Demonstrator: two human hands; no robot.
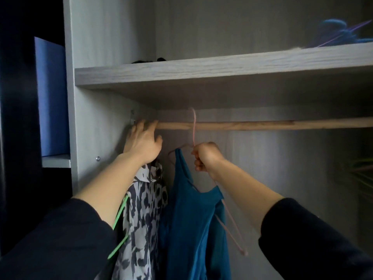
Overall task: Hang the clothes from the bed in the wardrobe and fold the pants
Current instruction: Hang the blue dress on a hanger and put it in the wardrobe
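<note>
Wardrobe [86,98] interior, seen from the head camera, with 1 shelf [222,69] above a wooden rail [262,125] that is bare along its whole right stretch. 2 garments hang at the rail's left end: a teal top [193,229] on a pink hanger [232,225], and, just beside it on the left, a patterned blouse [141,215] on a green hanger [119,215]. The pink hook rises across the rail; whether it is seated over the wood cannot be told. The right hand [205,156] grips the pink hanger's neck in a closed fist directly below the rail. The left hand [143,144] reaches to the rail's left end, fingers laid against it above the blouse; whether they curl round the rail or a hook cannot be told. Judged progress: the blouse appears hung, the teal top is at the point of hanging, and release is the step in hand. The bed and the pants are out of view, so the number of garments left and the state of the folding cannot be read here.
</note>
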